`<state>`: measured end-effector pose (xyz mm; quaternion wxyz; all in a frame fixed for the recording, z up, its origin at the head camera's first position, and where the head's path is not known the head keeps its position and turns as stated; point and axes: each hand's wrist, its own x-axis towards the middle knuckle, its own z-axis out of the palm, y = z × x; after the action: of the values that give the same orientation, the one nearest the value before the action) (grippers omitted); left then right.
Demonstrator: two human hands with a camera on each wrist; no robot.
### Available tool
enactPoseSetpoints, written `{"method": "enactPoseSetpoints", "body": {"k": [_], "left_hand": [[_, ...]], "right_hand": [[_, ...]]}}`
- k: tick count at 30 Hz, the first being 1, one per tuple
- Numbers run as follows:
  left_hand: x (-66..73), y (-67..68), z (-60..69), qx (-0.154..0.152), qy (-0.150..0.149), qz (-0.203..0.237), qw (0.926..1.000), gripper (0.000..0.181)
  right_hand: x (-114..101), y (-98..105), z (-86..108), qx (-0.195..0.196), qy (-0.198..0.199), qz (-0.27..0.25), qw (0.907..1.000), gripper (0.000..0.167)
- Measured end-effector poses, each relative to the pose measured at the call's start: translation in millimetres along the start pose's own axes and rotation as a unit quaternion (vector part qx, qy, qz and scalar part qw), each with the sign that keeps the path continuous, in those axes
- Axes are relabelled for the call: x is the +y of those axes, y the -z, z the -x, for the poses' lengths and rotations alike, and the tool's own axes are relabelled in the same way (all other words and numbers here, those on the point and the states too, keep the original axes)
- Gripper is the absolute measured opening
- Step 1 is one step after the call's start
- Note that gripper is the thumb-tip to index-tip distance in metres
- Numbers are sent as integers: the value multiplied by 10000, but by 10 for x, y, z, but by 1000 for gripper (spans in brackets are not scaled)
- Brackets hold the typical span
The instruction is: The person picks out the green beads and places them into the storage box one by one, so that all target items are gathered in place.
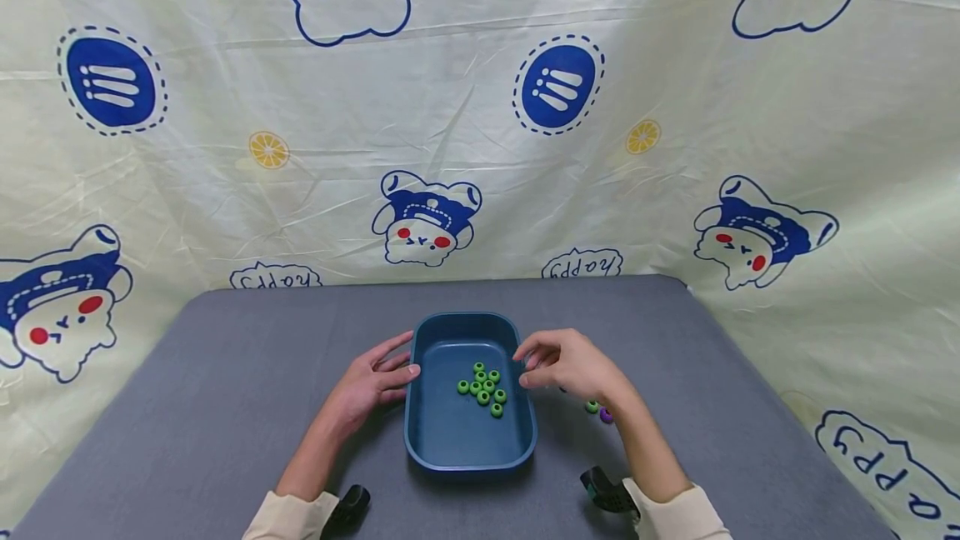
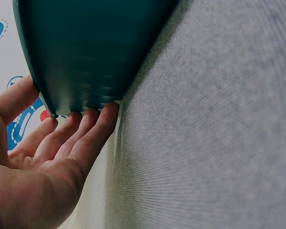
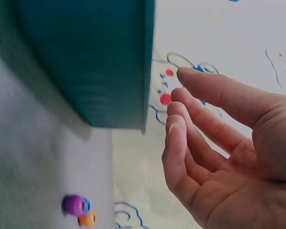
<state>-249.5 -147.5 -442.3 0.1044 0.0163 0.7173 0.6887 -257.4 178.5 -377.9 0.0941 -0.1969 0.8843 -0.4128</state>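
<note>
A blue rectangular tray (image 1: 472, 452) stands on the table with several green beads (image 1: 483, 397) grouped inside. My left hand (image 1: 367, 386) holds its left side, the thumb over the rim and the fingertips against the outer wall, as the left wrist view (image 2: 62, 162) shows. Just beyond the right rim is my right hand (image 1: 573, 365), fingers loosely bent. In the right wrist view a gap shows between its thumb and fingers, and nothing is held. Right of the tray lie a green bead (image 1: 592, 407) and a purple bead (image 1: 606, 415), partly hidden by the right forearm.
Grey cloth covers the table (image 1: 247, 407). In the right wrist view an orange bead (image 3: 87, 219) and a blue bead (image 3: 87, 205) sit close to the purple one. A printed pale curtain (image 1: 480, 123) hangs behind the table and along its sides.
</note>
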Motion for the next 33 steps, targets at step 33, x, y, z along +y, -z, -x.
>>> {"method": "enactPoseSetpoints", "body": {"k": [33], "left_hand": [[5,6,-8,-68,9,125,9999,59]], "right_hand": [[455,409,235,144,-967,53,9952,31]]}}
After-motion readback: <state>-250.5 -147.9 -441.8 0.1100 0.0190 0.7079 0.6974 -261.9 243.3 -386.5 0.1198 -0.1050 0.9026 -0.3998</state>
